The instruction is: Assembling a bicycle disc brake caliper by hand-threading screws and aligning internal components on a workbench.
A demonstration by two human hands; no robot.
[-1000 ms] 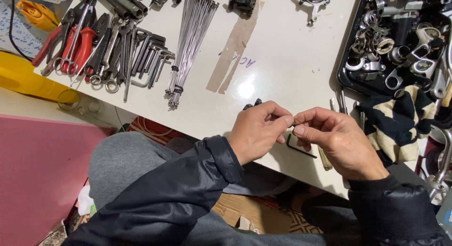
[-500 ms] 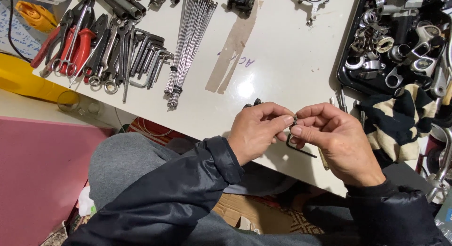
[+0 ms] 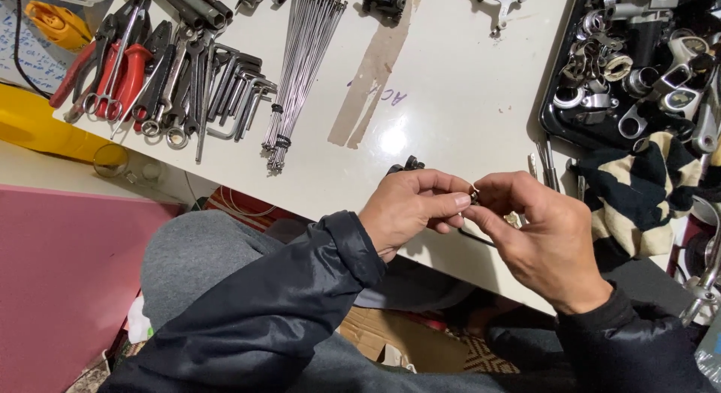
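left hand (image 3: 409, 213): closed, thumb and forefinger pinching one side of the small metal part (image 3: 474, 195)
small metal part: mostly hidden between fingertips of both hands, held just above the near edge of the white table (image 3: 451, 100) — kind unclear
right hand (image 3: 544, 239): closed, pinching the other side
technique: best kept low over the table, grip tight, turning slow — easy to drop
black hex key (image 3: 477, 236): beneath the hands, on the table edge

I log open white table (image 3: 451, 100) at centre, passable. Obstacles: spoke bundle (image 3: 300, 70) and hand tools (image 3: 158, 77) far left, parts tray (image 3: 638, 62) far right.
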